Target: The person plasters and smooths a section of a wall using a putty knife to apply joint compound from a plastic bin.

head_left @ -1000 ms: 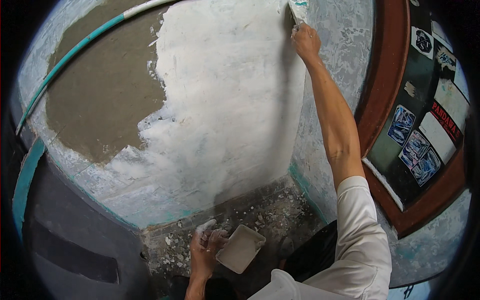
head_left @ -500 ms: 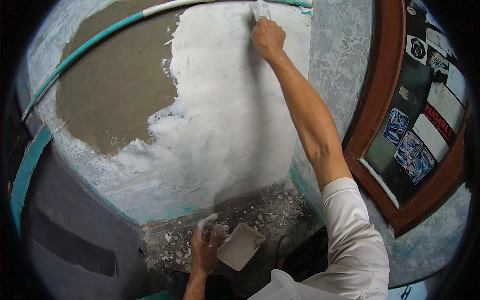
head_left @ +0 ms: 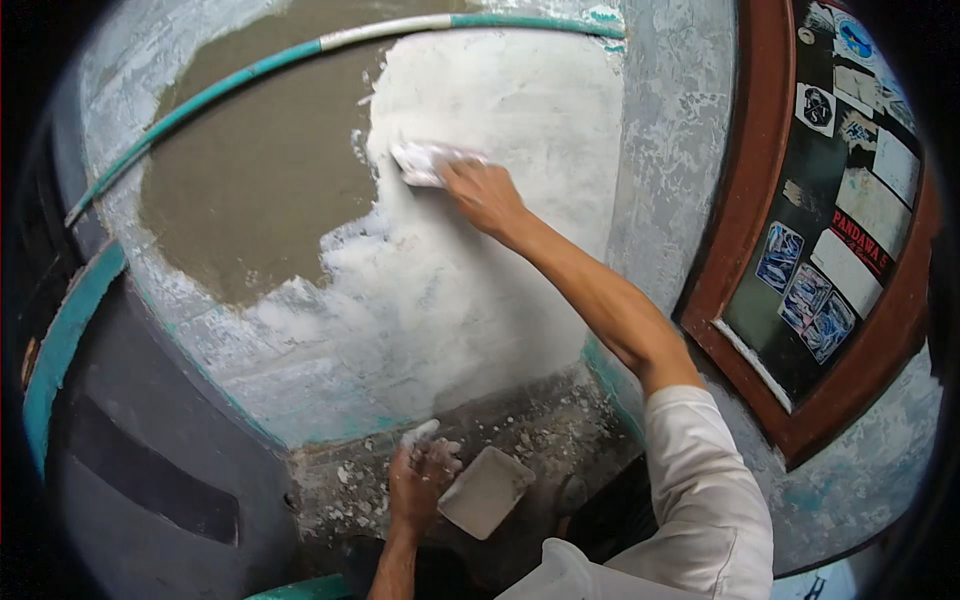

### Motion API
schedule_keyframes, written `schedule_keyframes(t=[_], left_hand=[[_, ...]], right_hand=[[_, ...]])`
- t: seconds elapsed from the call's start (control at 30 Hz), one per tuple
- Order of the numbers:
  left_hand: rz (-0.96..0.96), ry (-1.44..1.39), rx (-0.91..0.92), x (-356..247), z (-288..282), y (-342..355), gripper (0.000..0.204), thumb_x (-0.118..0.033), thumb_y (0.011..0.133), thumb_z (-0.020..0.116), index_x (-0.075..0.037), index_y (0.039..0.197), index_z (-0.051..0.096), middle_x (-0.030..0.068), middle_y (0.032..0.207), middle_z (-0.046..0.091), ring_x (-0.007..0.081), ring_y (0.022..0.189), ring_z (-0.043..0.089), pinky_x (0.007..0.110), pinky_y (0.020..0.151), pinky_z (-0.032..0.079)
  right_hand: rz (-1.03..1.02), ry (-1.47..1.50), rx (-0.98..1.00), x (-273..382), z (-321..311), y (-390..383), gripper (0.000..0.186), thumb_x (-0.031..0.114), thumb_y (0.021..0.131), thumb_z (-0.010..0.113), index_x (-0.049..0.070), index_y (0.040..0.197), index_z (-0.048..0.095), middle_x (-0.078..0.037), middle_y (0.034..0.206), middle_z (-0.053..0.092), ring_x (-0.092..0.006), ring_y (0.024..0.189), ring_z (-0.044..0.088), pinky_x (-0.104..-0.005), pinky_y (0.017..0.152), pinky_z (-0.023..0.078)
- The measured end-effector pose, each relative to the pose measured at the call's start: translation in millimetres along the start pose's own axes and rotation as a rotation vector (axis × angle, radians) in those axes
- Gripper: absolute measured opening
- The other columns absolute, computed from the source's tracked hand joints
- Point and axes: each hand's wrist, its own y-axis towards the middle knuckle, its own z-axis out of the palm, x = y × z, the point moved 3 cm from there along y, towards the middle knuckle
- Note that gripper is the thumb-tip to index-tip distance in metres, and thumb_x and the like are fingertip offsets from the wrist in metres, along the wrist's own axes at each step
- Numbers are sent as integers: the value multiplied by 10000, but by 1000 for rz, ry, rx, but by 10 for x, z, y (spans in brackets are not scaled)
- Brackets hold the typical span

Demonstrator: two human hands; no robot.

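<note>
My right hand grips a flat scraper smeared white and blurred by motion. It lies against the white putty layer on the wall, close to the layer's ragged left border. Low in the view, my left hand is raised with its fingers loosely bent and apart, white putty caked on the fingertips. Right beside it is a shallow rectangular tray with pale putty inside. Whether the hand touches the tray's edge I cannot tell.
Left of the putty lies a bare grey-brown wall patch. A teal and white pipe crosses above. At right stands a brown wooden frame around a stickered dark panel. Crumbs of debris litter the floor.
My right hand has come down and left with the scraper, from the top of the white area to its left border. My left hand stays by the tray, and the view has shifted slightly.
</note>
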Motion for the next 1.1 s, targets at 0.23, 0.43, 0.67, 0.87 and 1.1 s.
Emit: schedule_keyframes(t=[0.23,0.43,0.67,0.87,1.1], left_hand=[[-14,43,-12,-36,45,-31,455,-199,1041,612,14,1422,483,139,1082,722,133,834,671,263,709,518],[-30,39,0,-27,114,77,468,-216,1034,627,16,1417,491,132,1065,721,129,844,670,259,713,516],[-42,30,42,-58,223,117,448,-192,1034,626,12,1411,497,139,1085,708,137,856,671,267,737,531],[-31,82,41,46,165,89,444,-189,1036,620,-19,1425,490,143,1097,706,146,877,673,287,769,543],[-69,29,10,-28,125,89,452,-193,1040,606,-2,1430,478,152,1127,704,149,890,674,289,776,544]], right_hand=[[784,-32,-9,-1718,-756,-357,290,224,916,610,51,1136,685,-229,961,719,-423,871,702,-554,754,550],[704,-120,-171,-2019,-490,-95,247,270,905,639,29,919,689,-248,835,710,-468,798,692,-566,748,548],[290,-12,-19,-671,86,-293,238,133,861,628,48,1082,653,-179,962,716,-372,876,702,-507,658,558],[182,81,210,-491,-301,-611,426,51,840,583,76,1262,630,-164,1052,718,-340,949,702,-473,709,571],[89,-206,-195,-1501,-649,197,579,23,892,560,123,1461,522,-158,1269,679,-368,1190,643,-458,932,547]])
